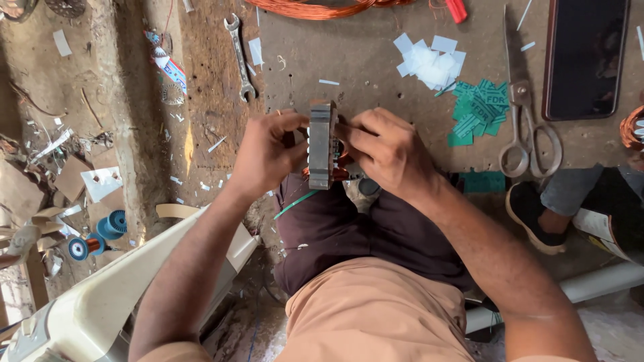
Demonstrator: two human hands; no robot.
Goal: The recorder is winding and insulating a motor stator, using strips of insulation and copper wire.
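Workbench surface, seen from above, with a dark phone, scissors, a spanner, and heaps of green and white paper slips. At its near edge, over the person's lap, a grey laminated motor core stands on edge with copper winding showing at its right face. Left hand is clamped on the core's left face; right hand pinches at the winding side. Good practice, by judgement: steady the core firmly and press evenly.
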